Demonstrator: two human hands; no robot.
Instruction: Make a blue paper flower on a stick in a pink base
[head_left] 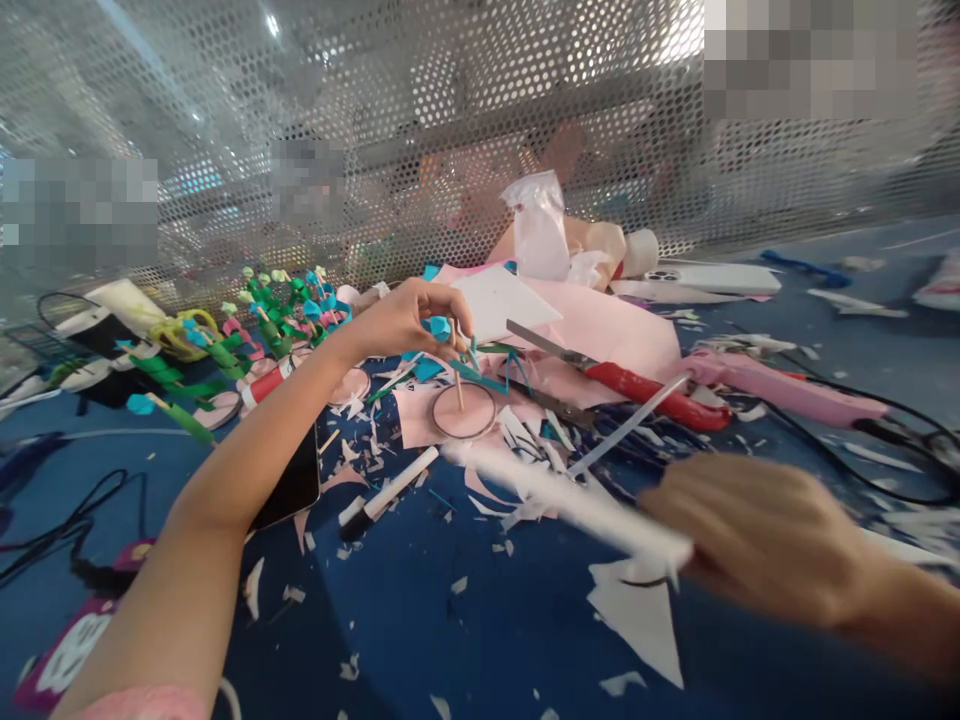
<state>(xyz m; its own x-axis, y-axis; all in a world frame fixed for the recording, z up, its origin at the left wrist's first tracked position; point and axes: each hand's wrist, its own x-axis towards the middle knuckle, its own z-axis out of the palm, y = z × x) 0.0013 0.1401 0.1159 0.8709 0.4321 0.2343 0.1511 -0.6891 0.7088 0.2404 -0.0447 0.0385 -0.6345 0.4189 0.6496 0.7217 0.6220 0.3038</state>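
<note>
My left hand (420,318) reaches in from the left, its fingers pinched on the upper part of a thin wooden stick (459,385). A small blue paper piece (437,327) shows between the fingers. The stick's foot stands on a pink disc (474,418) with a dark rim. My right hand (757,535), smeared by motion, is closed at the near end of a long white strip (570,500). That strip slants up-left toward the disc, also blurred. Its fingertips are hidden.
Red-handled scissors (652,385) and a pink glue gun (780,385) lie to the right. Left stand several paper flowers (277,310); a dark phone (292,485) and a marker (386,495) lie nearer. Paper scraps litter the blue surface. Behind rises a perforated metal panel (450,130).
</note>
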